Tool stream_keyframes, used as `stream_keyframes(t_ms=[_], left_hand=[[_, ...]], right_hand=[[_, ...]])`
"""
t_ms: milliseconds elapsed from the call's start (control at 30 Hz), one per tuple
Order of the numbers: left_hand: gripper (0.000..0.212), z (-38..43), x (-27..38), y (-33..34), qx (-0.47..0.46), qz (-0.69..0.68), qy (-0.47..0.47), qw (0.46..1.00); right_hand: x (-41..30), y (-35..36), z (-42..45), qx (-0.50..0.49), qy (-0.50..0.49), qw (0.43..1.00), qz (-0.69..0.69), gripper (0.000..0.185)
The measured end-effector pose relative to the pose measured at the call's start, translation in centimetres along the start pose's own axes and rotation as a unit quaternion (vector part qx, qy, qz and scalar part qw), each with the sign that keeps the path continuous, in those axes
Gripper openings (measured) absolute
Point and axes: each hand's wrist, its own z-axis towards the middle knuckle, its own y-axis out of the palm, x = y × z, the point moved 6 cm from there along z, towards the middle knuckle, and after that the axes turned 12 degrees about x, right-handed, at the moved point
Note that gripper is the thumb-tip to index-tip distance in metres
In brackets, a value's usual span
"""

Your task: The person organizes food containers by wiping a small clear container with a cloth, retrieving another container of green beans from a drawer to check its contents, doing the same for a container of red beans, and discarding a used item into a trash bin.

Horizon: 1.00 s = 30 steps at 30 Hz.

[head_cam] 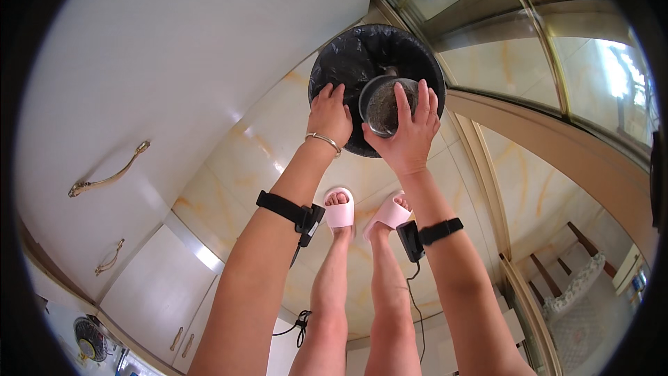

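Note:
A round trash bin lined with a black plastic bag point(344, 57) stands on the floor in front of me. My right hand point(409, 128) grips a round, clear-looking container point(383, 107) over the bin's opening. Dark, greyish debris or dust shows in the container, whose exact kind I cannot tell. My left hand point(331, 115) rests at the bin's near left rim, fingers over the bag edge and slightly apart, holding no separate object. A small pale thing lies in the bin behind the container, too shaded to name.
White cabinets with ornate metal handles point(109, 169) line the left. Glass sliding doors in a metal frame point(543, 42) stand at the right, with a chair point(574, 282) beyond. My feet in pink slippers point(340, 214) are below the bin. Cables hang from the wrist-strapped devices point(411, 240).

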Motion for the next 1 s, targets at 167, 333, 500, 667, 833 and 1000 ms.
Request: stream_keyframes(t_ms=[167, 333, 500, 667, 833, 1000], left_hand=[[0.041, -0.1, 0.0, 0.0, 0.004, -0.005, -0.002, 1.0], [0.04, -0.4, -0.7, -0.1, 0.029, -0.012, 0.002, 1.0], [0.039, -0.3, -1.1, 0.0, 0.037, -0.016, 0.005, 0.999], [0.038, -0.4, -0.9, -0.7, 0.037, -0.028, 0.005, 0.999], [0.038, -0.4, 0.4, -3.4, 0.01, -0.084, -0.007, 0.996], [0.036, -2.3, 4.2, -7.2, -0.037, -0.27, -0.012, 0.962]], right_hand=[[-0.3, -0.4, 0.0, -0.02, -0.034, 0.999, 0.008, 0.082], [-0.8, -1.0, 0.5, -0.017, -0.037, 0.999, 0.007, 0.081], [-0.2, -1.5, 0.9, -0.002, -0.011, 1.0, 0.011, 0.081], [2.1, -1.6, 0.8, -0.011, 0.083, 0.995, 0.046, 0.078], [5.2, -3.0, -0.3, -0.061, 0.457, 0.782, 0.419, 0.071], [3.1, -6.8, -2.6, -0.167, 0.604, 0.434, 0.647, 0.077]])
